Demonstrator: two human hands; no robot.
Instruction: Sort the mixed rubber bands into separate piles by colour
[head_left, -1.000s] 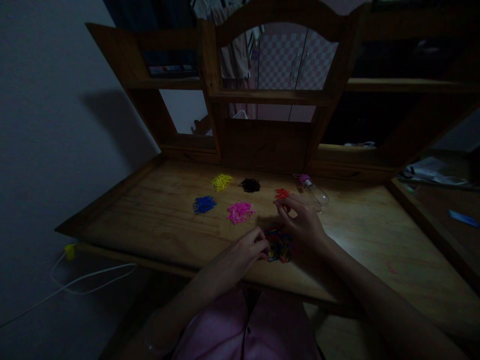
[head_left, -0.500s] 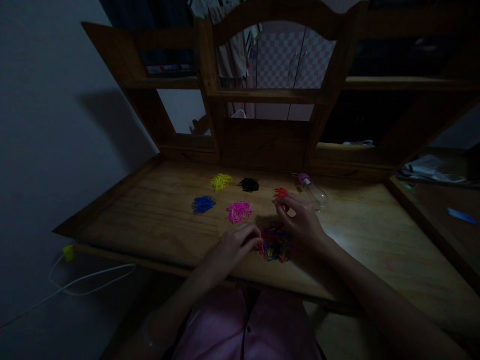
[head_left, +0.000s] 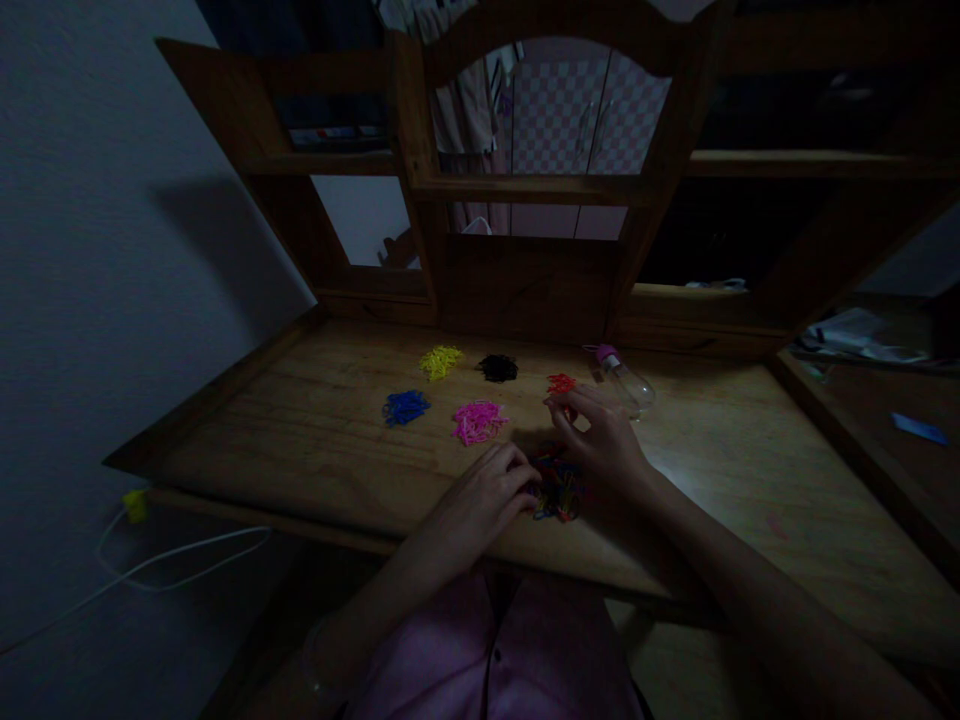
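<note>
At the mixed pile (head_left: 561, 492), the curled left hand (head_left: 489, 492) has returned, apparently picking again; the narrowed right hand (head_left: 600, 430) stays near the red pile (head_left: 560, 383); any holdings unclear.

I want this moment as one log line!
left hand: at multicoloured pile | right hand: near red pile | beyond: yellow pile, black pile, blue pile, pink pile
</note>
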